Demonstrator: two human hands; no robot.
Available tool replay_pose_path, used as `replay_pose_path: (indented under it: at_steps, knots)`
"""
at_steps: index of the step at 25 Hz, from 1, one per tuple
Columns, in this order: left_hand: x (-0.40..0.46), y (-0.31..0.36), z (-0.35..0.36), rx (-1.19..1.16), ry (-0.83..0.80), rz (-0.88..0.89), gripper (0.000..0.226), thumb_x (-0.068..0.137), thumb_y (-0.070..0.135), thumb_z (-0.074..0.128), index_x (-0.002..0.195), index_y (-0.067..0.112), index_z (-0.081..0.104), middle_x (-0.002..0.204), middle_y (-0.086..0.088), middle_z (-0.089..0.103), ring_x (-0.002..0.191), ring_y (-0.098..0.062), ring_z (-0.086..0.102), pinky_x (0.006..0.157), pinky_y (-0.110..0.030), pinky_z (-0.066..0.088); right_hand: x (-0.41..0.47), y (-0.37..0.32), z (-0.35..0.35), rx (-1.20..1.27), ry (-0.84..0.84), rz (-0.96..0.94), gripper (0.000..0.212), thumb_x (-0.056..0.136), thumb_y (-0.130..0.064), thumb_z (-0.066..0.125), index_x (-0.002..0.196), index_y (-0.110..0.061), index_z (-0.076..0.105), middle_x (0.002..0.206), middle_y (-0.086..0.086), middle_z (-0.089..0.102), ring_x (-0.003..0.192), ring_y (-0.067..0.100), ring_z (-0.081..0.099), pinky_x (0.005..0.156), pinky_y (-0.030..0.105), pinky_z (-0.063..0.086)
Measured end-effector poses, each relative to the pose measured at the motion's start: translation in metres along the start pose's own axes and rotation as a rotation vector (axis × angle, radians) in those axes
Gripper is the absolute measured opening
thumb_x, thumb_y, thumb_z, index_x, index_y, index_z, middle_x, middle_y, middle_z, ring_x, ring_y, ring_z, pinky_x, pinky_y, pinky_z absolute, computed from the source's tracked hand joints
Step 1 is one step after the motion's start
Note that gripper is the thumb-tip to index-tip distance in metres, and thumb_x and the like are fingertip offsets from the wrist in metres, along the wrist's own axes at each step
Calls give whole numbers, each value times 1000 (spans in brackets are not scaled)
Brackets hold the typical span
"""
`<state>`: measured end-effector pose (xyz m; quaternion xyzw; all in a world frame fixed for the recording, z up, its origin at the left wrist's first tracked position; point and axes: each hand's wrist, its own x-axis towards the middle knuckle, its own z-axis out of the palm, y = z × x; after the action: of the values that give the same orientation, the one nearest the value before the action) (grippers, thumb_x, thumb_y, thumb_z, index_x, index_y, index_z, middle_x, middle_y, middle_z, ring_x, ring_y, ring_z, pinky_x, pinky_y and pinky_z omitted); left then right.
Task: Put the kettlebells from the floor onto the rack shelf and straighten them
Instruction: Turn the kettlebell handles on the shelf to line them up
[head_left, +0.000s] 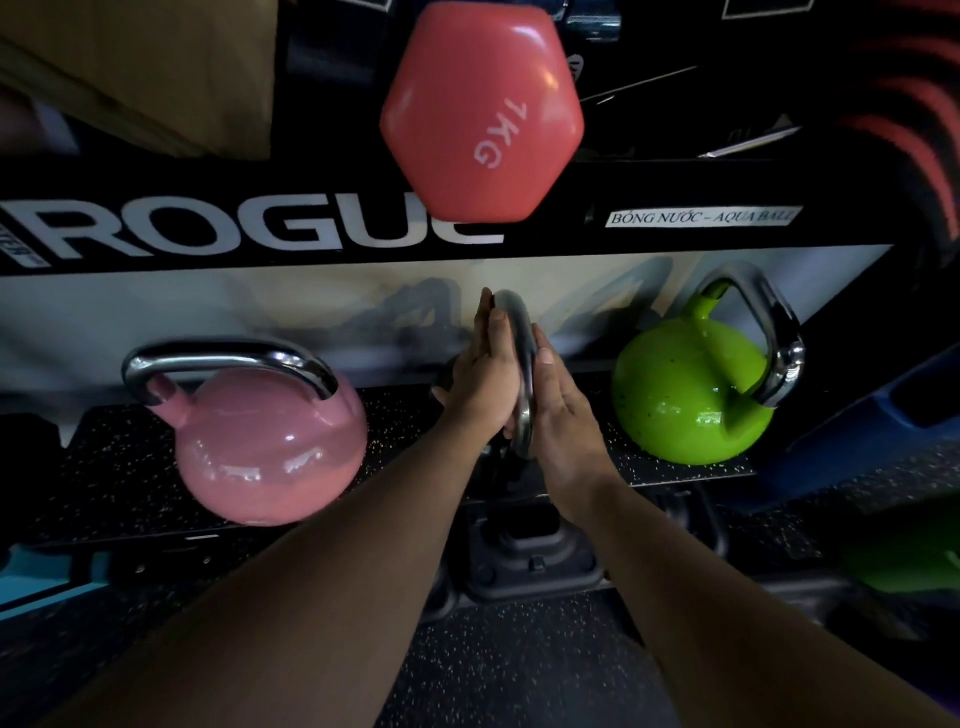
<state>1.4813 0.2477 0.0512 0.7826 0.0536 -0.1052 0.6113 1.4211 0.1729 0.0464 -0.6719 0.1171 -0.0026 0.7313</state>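
Note:
Three kettlebells stand on the speckled black rack shelf (130, 467). A pink kettlebell (270, 452) sits at the left, its chrome handle lying across. A green kettlebell (680, 395) sits at the right, its handle turned at an angle. Between them stands a dark kettlebell whose body is almost hidden; its chrome handle (519, 358) points edge-on toward me. My left hand (480, 379) presses flat on the handle's left side. My right hand (563, 421) presses flat on its right side, fingers straight.
A pink 1 kg dumbbell (480, 111) juts out from the shelf above, over a black beam lettered ROGUE (249, 228). A dark blue object (857, 441) leans at the right. Below the shelf lie a black rack foot (530, 556) and speckled rubber floor.

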Motion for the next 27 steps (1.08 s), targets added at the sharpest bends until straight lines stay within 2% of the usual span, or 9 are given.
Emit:
replay_pose_path:
  at_steps: [3,7,11,12,15,17,19,22,27]
  knots:
    - [-1,-1,-1,10,-5,3,56,84,71,11,140,64,11,155,1,39,135,-34,43,111,-64,24,-3,-2,0,-28,20,9,43,102,-49,33,142,-41,43,137,-7,59,121,9,58,108,39,44]
    - [0,-5,-1,53,-1,0,50,94,65,12,144,58,12,154,-5,40,137,-34,41,113,-61,23,-6,-5,1,8,-4,7,43,105,-39,29,146,-28,40,135,-14,52,106,-16,56,86,3,44]
    - [1,-7,-1,46,2,12,49,97,61,12,145,56,14,157,-1,35,141,-30,36,114,-59,21,-7,-7,0,-43,-6,-11,45,106,-33,29,148,-20,39,136,-12,49,98,-23,55,81,-2,39]
    - [1,-8,-1,46,2,23,49,97,61,12,146,55,14,158,0,33,142,-29,34,115,-58,19,-7,-7,0,-52,1,-16,45,105,-34,30,147,-21,40,136,-11,50,99,-24,55,83,-1,39]
    - [2,-10,-1,58,10,40,49,97,61,12,146,54,14,158,0,33,142,-29,34,115,-58,20,-9,-6,-2,-126,-1,-13,50,101,-51,35,139,-22,50,135,7,60,119,22,59,92,31,47]
    - [3,-10,-3,86,-1,62,51,98,60,12,148,50,13,158,-2,33,141,-30,36,115,-57,23,-10,-4,-3,-158,5,-15,51,99,-56,35,133,-22,54,127,14,63,113,35,60,89,42,50]
    - [3,-10,-7,118,-24,85,53,99,57,13,151,43,15,158,-4,33,141,-30,35,115,-56,24,-11,-6,-3,-182,-8,-30,46,101,-52,34,130,-23,55,118,16,66,102,34,64,84,44,53]
    - [-5,-9,-23,302,-31,82,52,99,56,20,146,36,31,148,-8,45,136,-32,40,112,-55,30,-3,-13,-8,-263,-5,-12,35,103,-40,39,133,-32,55,119,-1,68,104,14,65,87,27,52]
    - [-33,-19,-94,802,104,496,28,97,28,47,117,19,65,124,0,59,119,-23,47,99,-40,37,5,-45,-9,-1034,206,-381,24,87,-23,61,110,-19,65,105,16,61,99,42,53,82,46,47]
